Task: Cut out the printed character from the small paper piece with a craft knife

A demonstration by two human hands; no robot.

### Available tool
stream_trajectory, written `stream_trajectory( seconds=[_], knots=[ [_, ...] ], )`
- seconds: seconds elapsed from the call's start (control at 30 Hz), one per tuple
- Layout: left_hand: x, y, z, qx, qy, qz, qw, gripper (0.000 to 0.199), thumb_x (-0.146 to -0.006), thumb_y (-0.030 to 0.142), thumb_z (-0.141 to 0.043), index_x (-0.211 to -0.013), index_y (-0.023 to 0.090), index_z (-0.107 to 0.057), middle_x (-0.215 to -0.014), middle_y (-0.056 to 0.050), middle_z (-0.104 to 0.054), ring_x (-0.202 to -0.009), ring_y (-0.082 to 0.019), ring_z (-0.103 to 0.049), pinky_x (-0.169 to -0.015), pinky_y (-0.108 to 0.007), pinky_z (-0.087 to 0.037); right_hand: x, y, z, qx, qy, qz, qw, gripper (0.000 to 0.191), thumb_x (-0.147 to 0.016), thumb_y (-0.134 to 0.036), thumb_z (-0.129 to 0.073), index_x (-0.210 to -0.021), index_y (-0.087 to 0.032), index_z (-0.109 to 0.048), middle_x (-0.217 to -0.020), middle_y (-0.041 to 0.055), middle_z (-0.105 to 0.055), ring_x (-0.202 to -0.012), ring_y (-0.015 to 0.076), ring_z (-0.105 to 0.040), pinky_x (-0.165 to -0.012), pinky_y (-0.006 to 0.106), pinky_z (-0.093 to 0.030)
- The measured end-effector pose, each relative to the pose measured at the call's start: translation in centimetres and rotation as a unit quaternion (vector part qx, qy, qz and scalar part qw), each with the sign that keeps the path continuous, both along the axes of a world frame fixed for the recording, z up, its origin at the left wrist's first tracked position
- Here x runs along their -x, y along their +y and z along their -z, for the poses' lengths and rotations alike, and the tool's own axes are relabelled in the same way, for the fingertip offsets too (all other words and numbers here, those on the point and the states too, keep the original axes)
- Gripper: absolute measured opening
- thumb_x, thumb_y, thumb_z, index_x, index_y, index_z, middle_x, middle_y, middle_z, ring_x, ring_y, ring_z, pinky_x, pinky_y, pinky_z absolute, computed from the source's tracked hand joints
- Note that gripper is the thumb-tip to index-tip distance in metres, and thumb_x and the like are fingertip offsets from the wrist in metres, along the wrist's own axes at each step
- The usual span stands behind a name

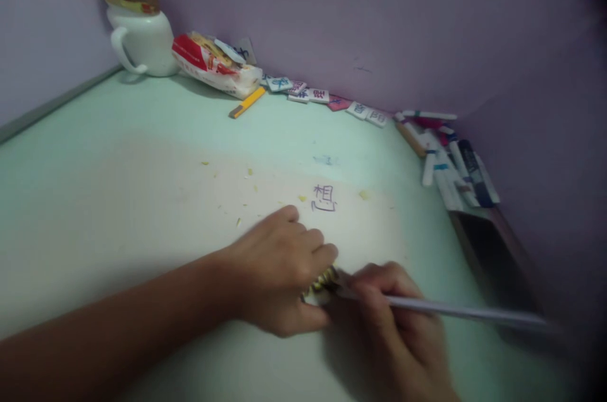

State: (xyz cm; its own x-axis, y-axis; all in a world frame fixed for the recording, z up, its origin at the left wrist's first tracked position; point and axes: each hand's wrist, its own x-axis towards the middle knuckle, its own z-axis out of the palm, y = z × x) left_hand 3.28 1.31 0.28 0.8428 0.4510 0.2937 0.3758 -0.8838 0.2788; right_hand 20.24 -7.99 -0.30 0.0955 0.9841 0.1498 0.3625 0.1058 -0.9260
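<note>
My left hand [287, 272] lies low at the centre, its fingers closed round a small tile [322, 285] with a yellow and dark patterned face. Most of that tile is hidden under the fingers. In my right hand [403, 320] is a slim, pale carving knife [459, 310], held like a pen. Its front end meets the tile's right side, though motion blur hides the exact contact. Yellow shavings [250, 172] lie scattered on the table beyond my left hand. A purple character [324, 198] is written on the tabletop just past the fingers.
At the back left stand a white mug [147, 42] with a gold-rimmed lid and a red-and-white packet [213, 67]. An orange stick [247, 102] and several character tiles [317, 95] line the wall. Markers [446, 165] and a dark flat slab [493, 256] lie at right.
</note>
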Motion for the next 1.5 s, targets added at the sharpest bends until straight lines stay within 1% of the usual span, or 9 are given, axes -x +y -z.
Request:
stream_trajectory(
  seconds=[0.1, 0.43, 0.67, 0.83, 0.97, 1.17, 1.27, 1.4, 1.5],
  knots=[
    [0.0, 0.0, 0.1, 0.0, 0.002, -0.002, 1.0, 0.034, -0.078, 0.046, -0.06, -0.087, 0.014, -0.065, -0.068, -0.002, -0.059, -0.059, -0.017, -0.047, -0.073, -0.037, -0.035, 0.3, 0.2, 0.0, 0.024, 0.046, 0.028, 0.998, 0.027, -0.097, -0.035, -0.05, -0.073, -0.023, -0.054, -0.06, -0.0038, -0.05, -0.056, 0.0113, -0.043, -0.051, 0.023, -0.033],
    [-0.1, 0.1, -0.1, 0.016, 0.012, -0.001, 1.0, 0.037, -0.078, 0.049, -0.061, -0.089, 0.014, -0.065, -0.07, -0.003, -0.06, -0.06, -0.019, -0.051, -0.074, -0.039, -0.037, 0.2, 0.4, 0.2, 0.067, 0.144, 0.037, 0.987, 0.029, -0.094, -0.039, -0.054, -0.071, -0.022, -0.053, -0.063, -0.003, -0.05, -0.057, 0.0117, -0.042, -0.053, 0.024, -0.033],
    [0.0, 0.1, 0.0, 0.011, 0.006, -0.001, 1.0, 0.043, -0.076, 0.053, -0.066, -0.09, 0.013, -0.066, -0.07, -0.003, -0.061, -0.06, -0.019, -0.052, -0.075, -0.039, -0.038, -0.4, 0.5, 0.9, 0.044, 0.181, 0.036, 0.982, 0.029, -0.095, -0.04, -0.053, -0.072, -0.022, -0.054, -0.058, -0.0035, -0.048, -0.052, 0.0121, -0.042, -0.048, 0.025, -0.034],
    [0.0, 0.1, -0.1, 0.018, 0.016, -0.002, 1.0, 0.043, -0.076, 0.054, -0.064, -0.091, 0.013, -0.065, -0.071, -0.004, -0.062, -0.061, -0.019, -0.053, -0.076, -0.038, -0.037, -0.1, 0.3, 0.7, 0.014, 0.14, 0.056, 0.988, 0.026, -0.095, -0.039, -0.054, -0.075, -0.022, -0.056, -0.064, -0.001, -0.053, -0.056, 0.0137, -0.047, -0.051, 0.025, -0.039],
    [-0.1, 0.0, -0.1, 0.019, 0.017, -0.005, 1.0, 0.041, -0.075, 0.052, -0.065, -0.09, 0.014, -0.065, -0.071, -0.003, -0.061, -0.061, -0.019, -0.052, -0.075, -0.038, -0.037, 0.0, 0.2, 0.4, 0.006, 0.128, 0.045, 0.991, 0.025, -0.095, -0.039, -0.053, -0.077, -0.022, -0.056, -0.067, 0.0002, -0.056, -0.058, 0.0138, -0.05, -0.051, 0.025, -0.04],
    [0.0, 0.0, -0.1, 0.015, 0.013, -0.005, 1.0, 0.036, -0.077, 0.048, -0.061, -0.09, 0.014, -0.064, -0.07, -0.004, -0.061, -0.06, -0.018, -0.051, -0.074, -0.038, -0.037, 0.1, -0.3, 0.3, -0.011, 0.108, 0.047, 0.993, 0.028, -0.095, -0.04, -0.053, -0.074, -0.022, -0.056, -0.064, -0.0005, -0.055, -0.056, 0.0139, -0.049, -0.052, 0.027, -0.036],
    [0.0, 0.1, -0.1, 0.018, 0.015, -0.003, 1.0, 0.038, -0.077, 0.049, -0.063, -0.09, 0.014, -0.064, -0.071, -0.004, -0.061, -0.061, -0.019, -0.053, -0.075, -0.039, -0.038, 0.0, -0.5, 0.3, -0.019, 0.083, 0.063, 0.994, 0.029, -0.095, -0.038, -0.054, -0.071, -0.022, -0.055, -0.061, -0.0014, -0.053, -0.055, 0.0133, -0.046, -0.052, 0.028, -0.033],
    [0.0, 0.1, -0.1, 0.026, 0.019, -0.003, 0.999, 0.044, -0.076, 0.055, -0.066, -0.091, 0.014, -0.064, -0.072, -0.004, -0.062, -0.063, -0.019, -0.054, -0.077, -0.039, -0.039, -0.3, -0.6, 0.4, -0.034, 0.058, 0.099, 0.993, 0.026, -0.095, -0.037, -0.055, -0.072, -0.023, -0.058, -0.066, -0.0013, -0.055, -0.059, 0.0131, -0.046, -0.055, 0.027, -0.033],
    [0.1, 0.1, -0.1, 0.025, 0.015, -0.003, 1.0, 0.044, -0.077, 0.055, -0.065, -0.091, 0.014, -0.064, -0.072, -0.004, -0.061, -0.063, -0.019, -0.053, -0.077, -0.039, -0.038, -0.9, -0.6, 0.6, -0.04, 0.05, 0.083, 0.995, 0.025, -0.094, -0.036, -0.057, -0.073, -0.023, -0.058, -0.065, -0.0018, -0.055, -0.058, 0.0124, -0.046, -0.052, 0.025, -0.033]
  ],
)
